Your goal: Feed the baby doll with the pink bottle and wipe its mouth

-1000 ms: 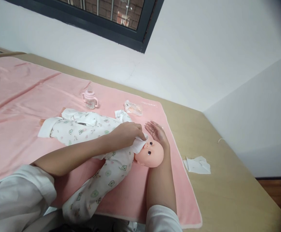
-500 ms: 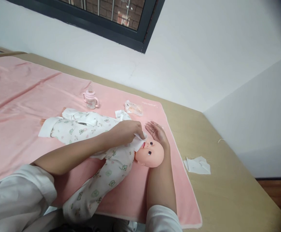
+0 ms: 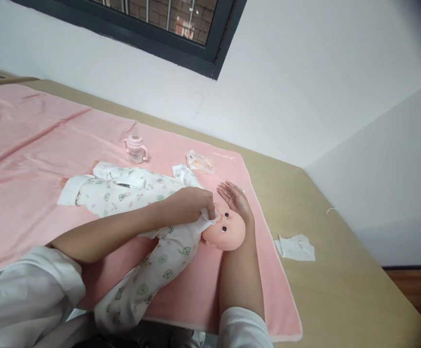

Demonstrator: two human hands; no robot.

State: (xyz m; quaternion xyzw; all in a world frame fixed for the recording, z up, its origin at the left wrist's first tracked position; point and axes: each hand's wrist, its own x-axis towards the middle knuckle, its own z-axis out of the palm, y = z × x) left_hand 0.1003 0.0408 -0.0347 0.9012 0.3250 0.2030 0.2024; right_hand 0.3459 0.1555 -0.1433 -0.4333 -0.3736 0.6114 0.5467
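A baby doll [image 3: 228, 229] in a white printed romper lies on its back on a pink blanket [image 3: 32, 145]. My left hand [image 3: 192, 203] is pinched on a small white wipe [image 3: 207, 221] and presses it to the doll's mouth and chin. My right hand [image 3: 236, 199] lies flat with fingers stretched out, cupped against the top of the doll's bald head. The doll's legs point toward the left, and one arm reaches toward me.
A small pink baby bottle [image 3: 135, 147] stands on the blanket behind the doll. A clear wrapper [image 3: 200, 162] lies near it. Crumpled white wipes [image 3: 296, 247] rest on the bare wooden table [image 3: 341, 290] right of the blanket. A white wall and a dark window frame stand behind.
My left hand has slid the wipe slightly across the doll's lower face, fingers curling tighter. The right hand and the doll stay where they were.
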